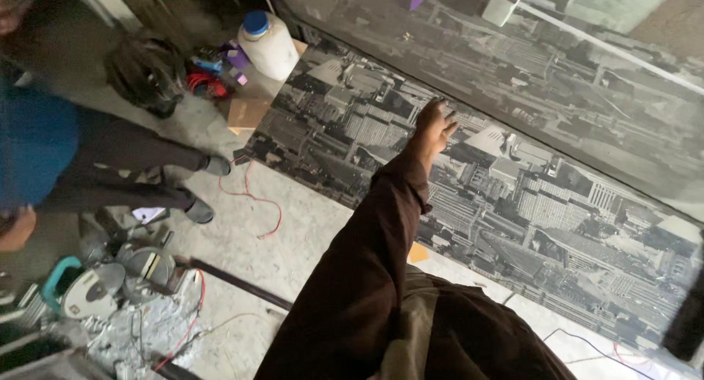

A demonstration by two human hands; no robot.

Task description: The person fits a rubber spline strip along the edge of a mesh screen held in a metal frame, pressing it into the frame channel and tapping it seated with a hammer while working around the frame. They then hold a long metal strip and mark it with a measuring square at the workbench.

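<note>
Concrete floor [293, 241]; left hand [434, 125] flat on cityscape panel [513, 197].

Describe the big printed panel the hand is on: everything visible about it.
The panel is a long, flat sheet printed with a black-and-white aerial city view. It lies across the concrete floor, running from upper left to lower right beside a second, similar panel. The surface looks smooth and slightly glossy. The left hand rests on it with fingers spread. A white jug stands at its far end.

Renovation site: circular saw [92, 290], dusty concrete floor [286, 241], loose red cable [253, 197].
</note>
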